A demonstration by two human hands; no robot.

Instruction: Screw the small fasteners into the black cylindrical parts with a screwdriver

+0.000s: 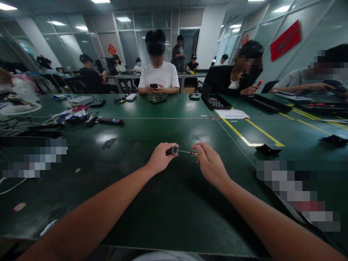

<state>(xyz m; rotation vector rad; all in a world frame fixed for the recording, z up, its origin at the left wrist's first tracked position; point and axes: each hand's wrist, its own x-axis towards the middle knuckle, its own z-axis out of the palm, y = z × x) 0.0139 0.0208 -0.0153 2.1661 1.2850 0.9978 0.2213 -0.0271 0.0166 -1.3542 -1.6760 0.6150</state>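
My left hand point(160, 158) is closed around a small dark cylinder point(174, 149), whose round, hollow-looking end with a light rim faces me. The cylinder's kind does not show clearly; the fingers cover the rest of it. In my right hand point(210, 162) is a screwdriver point(187, 152) with a thin metal shaft and a reddish handle, mostly hidden by the fingers. Its shaft points left, and the tip is at the rim of the cylinder; whether it goes inside I cannot tell. Both hands are above the green table point(163, 210).
A dark pen-like tool point(111, 121) and gloves point(77, 114) lie at the left. Across the table a person in a white shirt point(159, 78) holds a phone. At the right are black trays point(216, 101), a paper sheet point(231, 114) and a crumpled black piece point(268, 149).
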